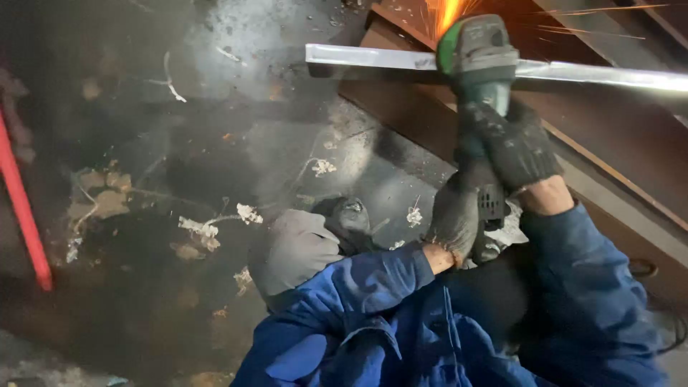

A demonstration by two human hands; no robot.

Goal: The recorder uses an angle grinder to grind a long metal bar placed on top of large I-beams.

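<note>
A green and grey angle grinder [479,61] presses against a long shiny metal bar [373,57] that lies across a brown steel beam [609,143]. Orange sparks [446,11] fly up from the contact point. My right hand [512,147], in a dark glove, grips the grinder's body just below its head. Lower down, my left hand [453,218], also gloved, is closed around the rear of the grinder. Both arms wear blue sleeves.
The dirty concrete floor [179,179] carries white scraps and stains. A red pole [21,208] stands at the left edge. My grey trouser leg and dark shoe [347,218] are below the bar. A dark cable [666,337] trails at the lower right.
</note>
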